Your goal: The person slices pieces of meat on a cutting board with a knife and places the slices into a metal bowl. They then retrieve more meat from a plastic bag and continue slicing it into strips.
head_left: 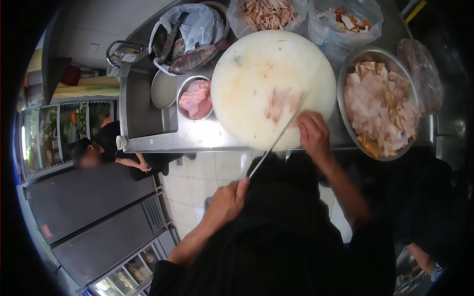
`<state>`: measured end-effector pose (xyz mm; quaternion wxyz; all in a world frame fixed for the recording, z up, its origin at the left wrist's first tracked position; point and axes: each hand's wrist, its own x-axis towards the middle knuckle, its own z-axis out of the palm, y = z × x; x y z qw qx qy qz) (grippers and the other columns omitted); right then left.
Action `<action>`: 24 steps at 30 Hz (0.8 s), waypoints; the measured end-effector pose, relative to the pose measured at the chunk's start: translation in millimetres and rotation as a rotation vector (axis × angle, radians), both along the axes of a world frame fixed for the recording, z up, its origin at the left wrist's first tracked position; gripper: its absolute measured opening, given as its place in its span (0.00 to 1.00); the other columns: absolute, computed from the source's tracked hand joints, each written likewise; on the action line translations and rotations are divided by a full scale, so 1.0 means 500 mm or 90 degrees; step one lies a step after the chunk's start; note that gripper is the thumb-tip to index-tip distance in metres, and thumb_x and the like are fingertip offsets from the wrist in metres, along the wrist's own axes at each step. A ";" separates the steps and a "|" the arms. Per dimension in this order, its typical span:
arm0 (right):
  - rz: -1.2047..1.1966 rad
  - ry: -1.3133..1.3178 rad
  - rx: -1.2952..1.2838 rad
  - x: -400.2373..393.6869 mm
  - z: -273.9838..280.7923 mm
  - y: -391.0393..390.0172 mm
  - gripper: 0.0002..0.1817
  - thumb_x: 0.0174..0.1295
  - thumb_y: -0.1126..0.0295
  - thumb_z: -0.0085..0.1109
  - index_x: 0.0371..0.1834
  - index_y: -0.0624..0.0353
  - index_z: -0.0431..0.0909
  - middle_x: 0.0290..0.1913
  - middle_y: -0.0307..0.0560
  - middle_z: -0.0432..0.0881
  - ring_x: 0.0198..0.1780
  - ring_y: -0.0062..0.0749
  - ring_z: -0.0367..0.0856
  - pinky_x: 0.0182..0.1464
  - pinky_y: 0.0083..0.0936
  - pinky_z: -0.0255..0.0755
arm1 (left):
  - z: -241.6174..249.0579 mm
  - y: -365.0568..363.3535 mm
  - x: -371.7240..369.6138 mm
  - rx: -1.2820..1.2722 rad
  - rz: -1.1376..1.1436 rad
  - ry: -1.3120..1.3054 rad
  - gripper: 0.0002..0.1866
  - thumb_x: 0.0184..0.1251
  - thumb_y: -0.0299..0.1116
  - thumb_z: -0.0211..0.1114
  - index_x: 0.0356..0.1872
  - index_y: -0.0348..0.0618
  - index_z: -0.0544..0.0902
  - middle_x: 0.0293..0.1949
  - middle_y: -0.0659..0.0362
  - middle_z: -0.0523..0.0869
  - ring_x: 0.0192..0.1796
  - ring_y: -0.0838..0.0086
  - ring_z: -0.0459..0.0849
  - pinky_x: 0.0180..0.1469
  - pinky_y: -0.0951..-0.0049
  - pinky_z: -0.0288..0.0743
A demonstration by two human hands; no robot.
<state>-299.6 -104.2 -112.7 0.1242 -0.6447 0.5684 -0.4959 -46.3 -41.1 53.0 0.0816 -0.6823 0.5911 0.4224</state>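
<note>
A round white cutting board (247, 64) lies on the counter in front of me. My left hand (224, 200) is wrapped round the handle of a knife (274, 144), whose long thin blade reaches diagonally over the board. Near the board's front right, my right hand (313, 132) is closed with curled fingers close beside the blade; what lies under its fingertips is hidden. Thin pale meat strips (277, 106) lie on the board just left of the blade, slightly blurred.
Right of the board stands a metal bowl (344, 93) of meat pieces. Bags of cut meat (274, 15) and scraps (348, 22) sit behind. Raw meat (196, 98), a fish (195, 58) and a sink (148, 116) are at left. Another person (111, 143) is beyond the sink.
</note>
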 end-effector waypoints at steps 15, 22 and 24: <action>0.042 0.012 0.003 -0.016 0.006 0.000 0.10 0.57 0.87 0.61 0.41 0.66 0.81 0.44 0.52 0.83 0.48 0.51 0.83 0.50 0.40 0.79 | -0.038 -0.030 -0.013 0.108 0.031 -0.012 0.37 0.86 0.56 0.42 0.31 0.29 0.81 0.26 0.34 0.84 0.36 0.32 0.84 0.43 0.44 0.77; 0.013 0.027 -0.021 -0.011 0.009 0.009 0.07 0.58 0.84 0.65 0.39 0.66 0.81 0.43 0.52 0.83 0.47 0.50 0.82 0.50 0.40 0.79 | -0.018 0.041 0.035 -0.009 -0.016 -0.023 0.35 0.85 0.55 0.48 0.33 0.29 0.84 0.29 0.30 0.85 0.39 0.30 0.84 0.46 0.42 0.78; 0.014 0.023 -0.022 -0.012 0.011 0.007 0.07 0.59 0.84 0.65 0.39 0.65 0.81 0.42 0.52 0.83 0.47 0.50 0.82 0.50 0.40 0.79 | -0.026 0.062 0.047 -0.019 -0.007 -0.031 0.35 0.84 0.55 0.48 0.31 0.29 0.84 0.30 0.31 0.85 0.38 0.29 0.84 0.46 0.42 0.78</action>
